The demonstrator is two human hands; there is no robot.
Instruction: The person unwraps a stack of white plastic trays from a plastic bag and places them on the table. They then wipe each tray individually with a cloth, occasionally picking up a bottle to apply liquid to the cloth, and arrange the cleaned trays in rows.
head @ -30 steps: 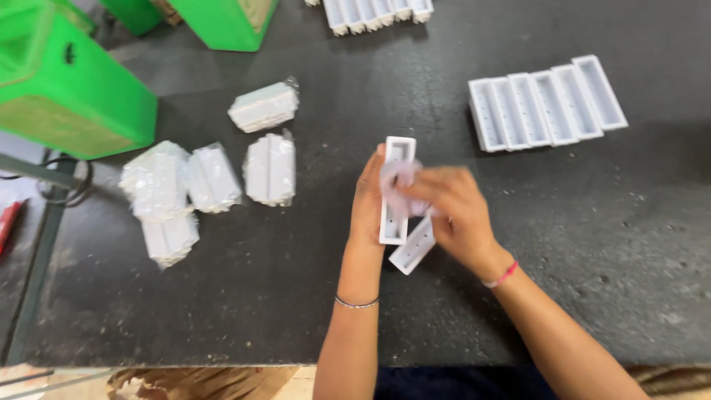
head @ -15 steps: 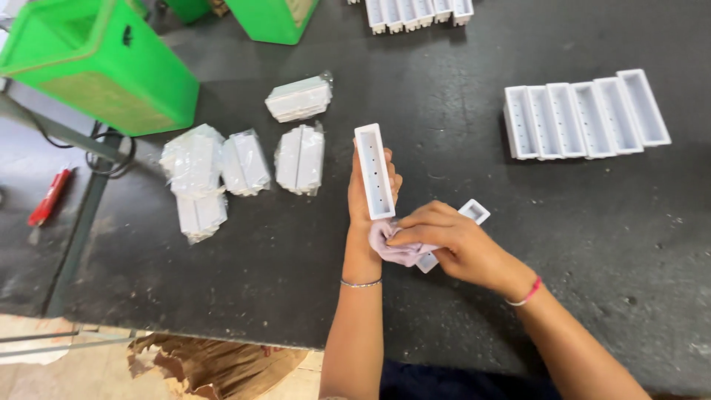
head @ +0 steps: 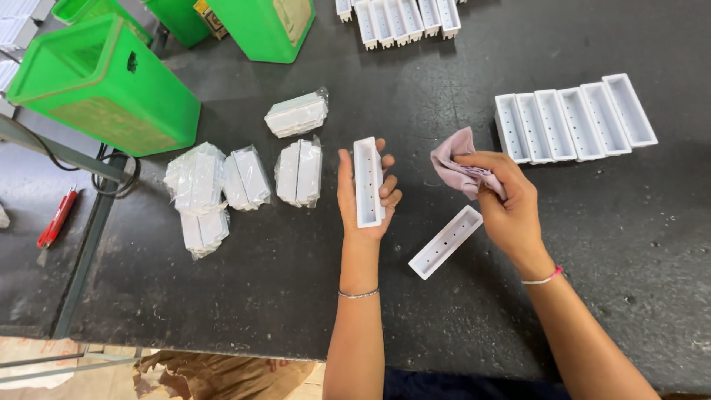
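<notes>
Head view, looking down on the dark bench (head: pixel 607 244): my left hand (head: pixel 364 194) is closed around a white rectangular tray (head: pixel 368 181), held lengthwise above the bench with its open side up; my palm hides the tray's underside. My right hand (head: pixel 509 198) is closed on a crumpled pinkish cloth (head: pixel 455 167), part of which is covered by my fingers. A second white tray (head: pixel 446 241) lies on the bench between my two forearms, angled, touching neither hand. Right of the cloth, a row of six white trays (head: pixel 576 120) sits side by side, well apart from my hands. A further row of trays (head: pixel 404 15) at the far edge is cut off by the top of the frame. Left of my left hand lie plastic-wrapped white packs (head: pixel 298 172); their contents cannot be made out through the wrap. A green bin (head: pixel 104 85) stands at the bench's left edge, another green bin (head: pixel 266 26) is cut off at the top. A red-handled tool (head: pixel 55 218) lies on a lower surface beyond the left edge. Open bench shows in front of and right of my right forearm.
</notes>
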